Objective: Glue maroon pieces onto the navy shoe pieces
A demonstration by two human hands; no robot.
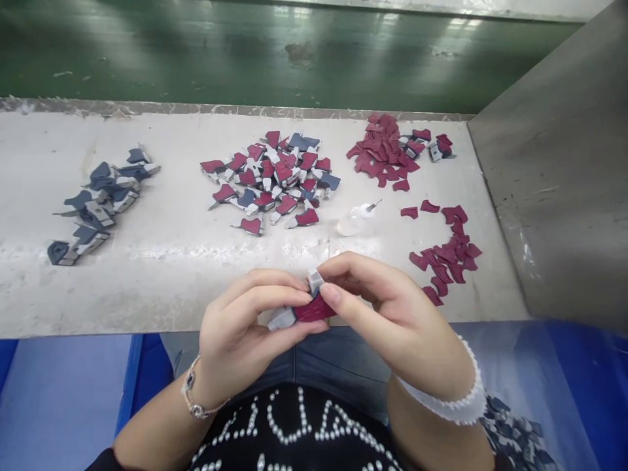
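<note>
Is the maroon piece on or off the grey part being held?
On: the maroon piece lies against the grey part's side. Firmly stuck? Cannot tell.

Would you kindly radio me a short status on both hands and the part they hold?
Left hand and right hand both gripping one grey-and-maroon part. Needle-tipped bottle lying just beyond the hands. Nothing seen blocking them.

Here's maroon and pale grey on your held piece (310, 311), more maroon across loose panels (380, 147), slate blue and grey in your left-hand cluster (101, 212), off-white bench (167, 288), green wall (206, 62), pearly-white dotted lettering (301, 413) across your black shirt (288, 409)
</note>
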